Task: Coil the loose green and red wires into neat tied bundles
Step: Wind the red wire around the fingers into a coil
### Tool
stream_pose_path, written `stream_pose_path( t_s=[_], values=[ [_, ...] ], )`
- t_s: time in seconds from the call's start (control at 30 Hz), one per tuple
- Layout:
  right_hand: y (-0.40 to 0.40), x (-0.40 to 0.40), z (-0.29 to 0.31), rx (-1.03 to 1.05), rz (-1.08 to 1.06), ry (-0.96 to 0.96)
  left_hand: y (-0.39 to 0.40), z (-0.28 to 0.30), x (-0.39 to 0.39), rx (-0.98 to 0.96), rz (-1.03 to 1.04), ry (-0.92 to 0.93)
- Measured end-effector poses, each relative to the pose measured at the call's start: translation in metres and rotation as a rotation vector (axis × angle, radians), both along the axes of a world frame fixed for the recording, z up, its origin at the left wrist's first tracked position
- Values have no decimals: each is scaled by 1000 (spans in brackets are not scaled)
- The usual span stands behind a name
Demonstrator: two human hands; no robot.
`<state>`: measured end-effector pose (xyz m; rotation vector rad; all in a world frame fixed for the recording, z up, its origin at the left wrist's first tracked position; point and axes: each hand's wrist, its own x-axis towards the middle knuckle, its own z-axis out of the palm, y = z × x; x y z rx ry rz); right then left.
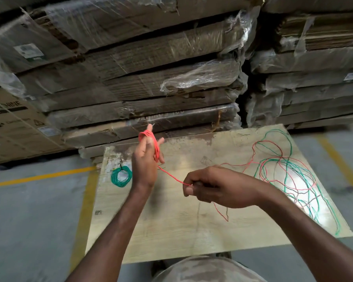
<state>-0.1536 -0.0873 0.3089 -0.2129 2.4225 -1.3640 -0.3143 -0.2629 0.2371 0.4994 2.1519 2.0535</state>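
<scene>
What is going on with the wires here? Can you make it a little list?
left hand: raised, red wire coil looped round its fingers
right hand: pinches the red wire strand feeding the coil
finished: tied green wire coil, lying flat
still loose: tangled green and red wires
surface: pale wooden board
behind: plastic-wrapped flat cardboard stacks

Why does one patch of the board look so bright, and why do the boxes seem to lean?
Head view: glare on the board washes out the loose wires at right; the wide-angle lens bends the stacked boxes; the left hand looks slightly motion-blurred.
</scene>
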Motion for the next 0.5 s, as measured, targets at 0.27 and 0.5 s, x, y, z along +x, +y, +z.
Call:
stream_pose_path(
  t_s=[0.27,0.5],
  values=[
    [51,-12,57,-217,-310,231,-24,-35,16,-525,-211,134],
    [88,-65,28,-168,-630,380,-40,-1,63,-184,-638,-305]
  ],
)
